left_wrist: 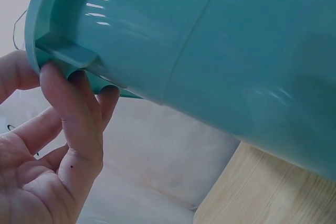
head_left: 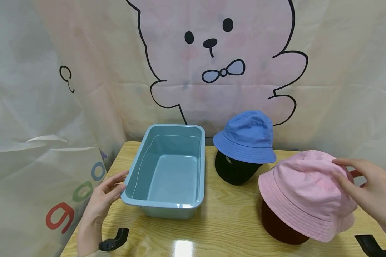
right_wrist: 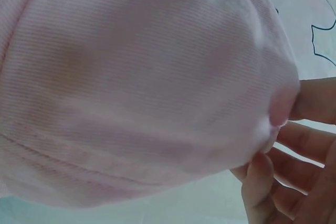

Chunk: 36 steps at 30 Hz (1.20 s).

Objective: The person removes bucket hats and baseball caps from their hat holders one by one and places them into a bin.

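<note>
At the left, a light blue plastic basin [head_left: 172,178] stands on the table. My left hand [head_left: 106,194] holds its left rim; in the left wrist view the fingers [left_wrist: 73,114] curl under the basin's edge [left_wrist: 32,30]. On the right, my right hand [head_left: 366,182] pinches the crown of a pink bucket hat [head_left: 308,189]. The pinched fold shows in the right wrist view beside the right hand [right_wrist: 294,156]. Under the pink hat a dark brown piece of headwear [head_left: 278,225] sticks out, mostly hidden.
A blue bucket hat [head_left: 247,134] sits tilted on a black cap [head_left: 233,169] between the basin and the pink hat. Behind the wooden table [head_left: 218,228] hangs a printed cloth [head_left: 193,89] with a cartoon bear.
</note>
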Each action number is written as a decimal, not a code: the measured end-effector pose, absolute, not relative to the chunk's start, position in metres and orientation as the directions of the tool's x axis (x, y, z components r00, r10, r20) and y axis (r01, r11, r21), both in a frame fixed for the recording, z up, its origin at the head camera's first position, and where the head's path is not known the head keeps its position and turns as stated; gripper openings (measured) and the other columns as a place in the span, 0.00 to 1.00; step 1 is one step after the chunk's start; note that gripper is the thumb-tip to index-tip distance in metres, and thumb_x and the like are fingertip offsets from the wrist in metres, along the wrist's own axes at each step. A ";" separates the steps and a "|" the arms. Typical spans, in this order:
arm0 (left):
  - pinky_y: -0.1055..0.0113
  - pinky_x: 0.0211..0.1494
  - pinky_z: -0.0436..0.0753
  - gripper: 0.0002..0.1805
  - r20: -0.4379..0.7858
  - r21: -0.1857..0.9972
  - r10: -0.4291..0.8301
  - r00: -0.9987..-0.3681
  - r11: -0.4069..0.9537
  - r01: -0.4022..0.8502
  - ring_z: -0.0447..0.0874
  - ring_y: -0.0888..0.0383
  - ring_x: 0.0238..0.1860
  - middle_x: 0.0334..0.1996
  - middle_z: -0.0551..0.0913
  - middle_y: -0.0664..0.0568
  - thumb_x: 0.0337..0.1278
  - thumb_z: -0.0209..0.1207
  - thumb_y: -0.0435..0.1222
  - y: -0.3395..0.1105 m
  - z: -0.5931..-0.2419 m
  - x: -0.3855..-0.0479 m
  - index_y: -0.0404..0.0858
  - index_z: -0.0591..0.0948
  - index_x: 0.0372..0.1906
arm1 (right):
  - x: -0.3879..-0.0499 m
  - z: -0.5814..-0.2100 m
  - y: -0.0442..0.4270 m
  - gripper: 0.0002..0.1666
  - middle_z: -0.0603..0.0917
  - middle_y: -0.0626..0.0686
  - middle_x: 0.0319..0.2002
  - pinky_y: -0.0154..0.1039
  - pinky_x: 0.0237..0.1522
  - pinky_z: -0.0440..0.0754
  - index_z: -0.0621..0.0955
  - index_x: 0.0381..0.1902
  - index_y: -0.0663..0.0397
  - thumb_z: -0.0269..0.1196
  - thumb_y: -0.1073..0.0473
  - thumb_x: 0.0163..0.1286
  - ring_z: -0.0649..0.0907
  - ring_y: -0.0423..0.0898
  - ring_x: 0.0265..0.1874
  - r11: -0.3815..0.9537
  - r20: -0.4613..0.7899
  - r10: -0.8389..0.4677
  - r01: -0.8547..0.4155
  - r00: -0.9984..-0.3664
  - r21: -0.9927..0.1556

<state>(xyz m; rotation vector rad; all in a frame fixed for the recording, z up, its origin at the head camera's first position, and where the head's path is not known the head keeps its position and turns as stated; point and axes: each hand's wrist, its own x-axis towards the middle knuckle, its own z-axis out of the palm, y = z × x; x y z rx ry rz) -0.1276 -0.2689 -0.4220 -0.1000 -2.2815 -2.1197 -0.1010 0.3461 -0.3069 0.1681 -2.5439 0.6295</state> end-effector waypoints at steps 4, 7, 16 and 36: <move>0.73 0.42 0.83 0.24 0.074 0.997 0.028 -0.997 0.036 0.075 0.81 0.67 0.40 0.46 0.80 0.63 0.66 0.54 0.29 -0.269 -0.425 -0.128 0.33 0.71 0.66 | -0.102 -0.306 0.345 0.24 0.63 0.10 0.35 0.20 0.17 0.65 0.81 0.43 0.35 0.66 0.71 0.55 0.65 0.11 0.27 0.881 0.515 -0.002 -0.245 -0.857 -0.404; 0.73 0.42 0.83 0.23 0.088 0.996 0.033 -0.996 0.015 0.089 0.81 0.67 0.40 0.46 0.80 0.62 0.66 0.54 0.28 -0.268 -0.426 -0.129 0.33 0.71 0.65 | -0.102 -0.306 0.344 0.15 0.63 0.09 0.36 0.18 0.19 0.65 0.82 0.42 0.61 0.67 0.71 0.55 0.64 0.09 0.31 0.881 0.522 -0.002 -0.248 -0.853 -0.402; 0.74 0.41 0.83 0.23 0.093 0.996 0.044 -0.995 0.000 0.093 0.81 0.68 0.39 0.46 0.80 0.62 0.66 0.53 0.28 -0.268 -0.426 -0.131 0.33 0.71 0.65 | -0.102 -0.301 0.341 0.10 0.65 0.10 0.35 0.17 0.20 0.65 0.80 0.37 0.67 0.68 0.71 0.56 0.65 0.09 0.30 0.870 0.546 -0.004 -0.272 -0.838 -0.411; 0.73 0.45 0.83 0.23 0.108 0.994 0.070 -0.992 0.027 0.111 0.82 0.68 0.43 0.49 0.80 0.63 0.66 0.53 0.27 -0.272 -0.427 -0.132 0.29 0.70 0.65 | -0.108 -0.290 0.330 0.06 0.66 0.11 0.32 0.17 0.21 0.65 0.81 0.33 0.66 0.67 0.72 0.57 0.66 0.10 0.29 0.861 0.570 -0.011 -0.298 -0.821 -0.413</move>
